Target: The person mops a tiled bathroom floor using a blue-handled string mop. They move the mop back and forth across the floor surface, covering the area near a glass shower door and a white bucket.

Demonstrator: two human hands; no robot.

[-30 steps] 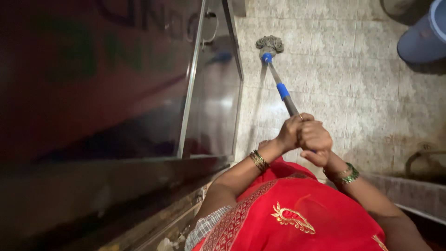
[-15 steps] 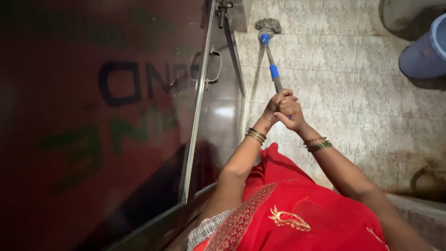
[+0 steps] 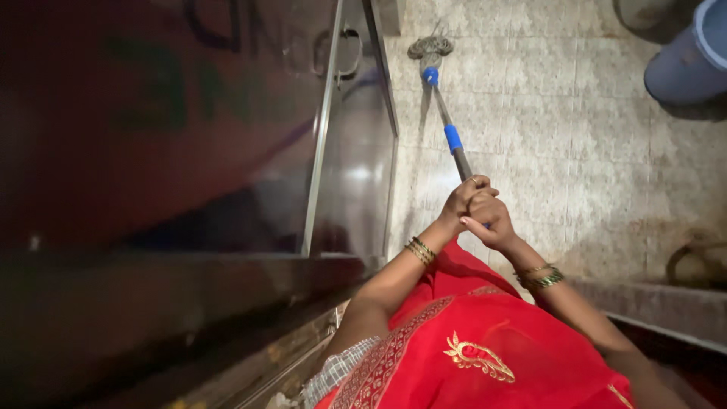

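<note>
Grey stone tiles cover the floor, speckled and a little stained, with thin joints between them. On this floor, at the top of the view, lies the mop head, a flat bundle of grey strings. From it the mop handle runs down toward the person: a thin dark metal rod with a blue collar just beside the head and a second blue sleeve further along. Both hands are closed around the near end of this handle, one pressed against the other. The left hand grips with a ring on one finger, and the right hand wraps over the rod just beside it, touching it. Gold bangles sit on the left wrist, gold and green bangles on the right one.

To the left of the mop stands a tall cabinet with a dark red glossy front and a shiny metal door that has a curved handle; its smooth surface reflects light. The mop head is near the foot of this door, and I cannot tell if it touches it. A round blue bucket stands at the top right corner, well apart from the mop. Red cloth with gold embroidery fills the bottom of the view.
</note>
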